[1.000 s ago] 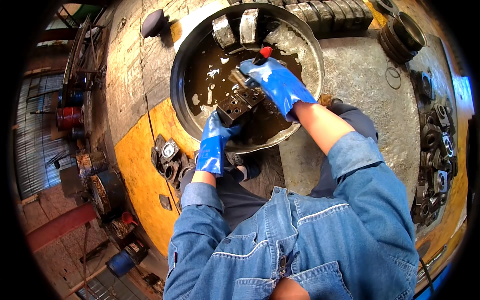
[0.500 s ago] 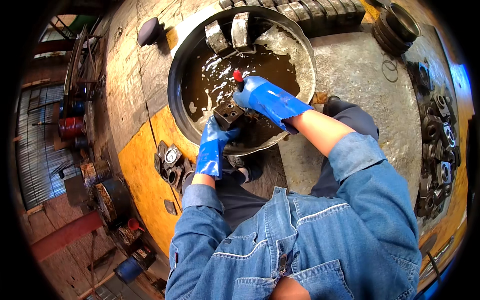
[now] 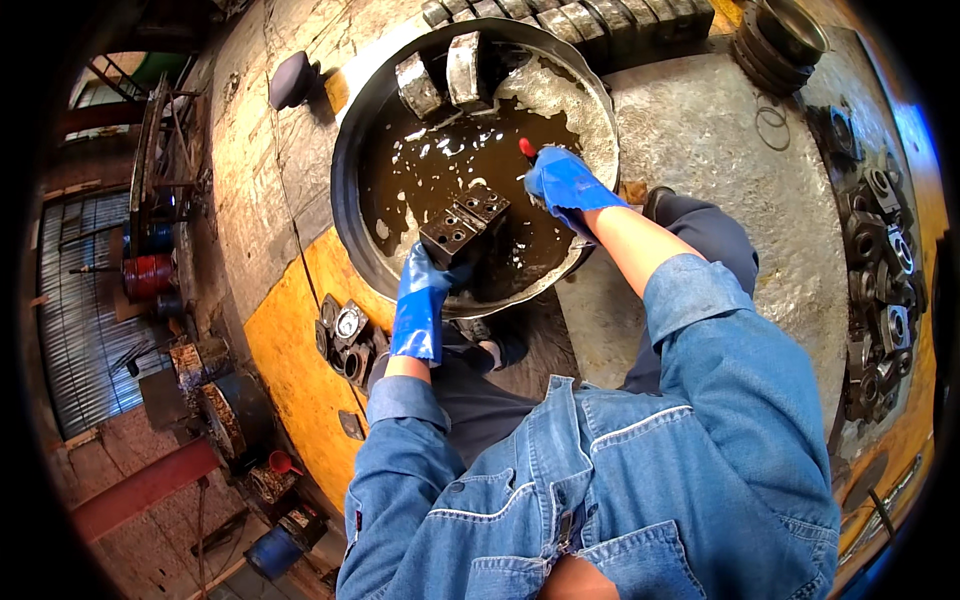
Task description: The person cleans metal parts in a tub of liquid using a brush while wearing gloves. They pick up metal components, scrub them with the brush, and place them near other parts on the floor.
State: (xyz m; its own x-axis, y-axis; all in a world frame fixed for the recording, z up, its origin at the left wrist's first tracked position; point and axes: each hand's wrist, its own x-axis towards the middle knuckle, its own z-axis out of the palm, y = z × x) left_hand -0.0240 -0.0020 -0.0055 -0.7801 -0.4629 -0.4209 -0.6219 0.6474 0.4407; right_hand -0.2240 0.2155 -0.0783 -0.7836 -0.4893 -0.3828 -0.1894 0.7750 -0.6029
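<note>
My left hand (image 3: 426,277), in a blue rubber glove, is closed on the near-left end of a dark metal block (image 3: 448,236) with round holes in its top and a groove across it. The block is tilted over dark liquid in a large round metal tub (image 3: 346,150). My right hand (image 3: 562,182), gloved the same way, is closed round a tool with a red-tipped handle (image 3: 527,147); its working end is hidden. This hand is over the tub's right side, apart from the block. Two curved metal pieces (image 3: 468,72) lean inside the tub's far wall.
A row of metal blocks (image 3: 590,25) lines the far side. Stacked rings (image 3: 780,45) stand at the far right, with many metal parts (image 3: 880,270) along the right edge. Small metal parts (image 3: 348,335) lie by my left forearm. A dark rounded object (image 3: 292,80) is left of the tub.
My right hand has moved right with the red-handled tool, away from the block. More of the block's top now shows. My left hand keeps its hold, nearly in place.
</note>
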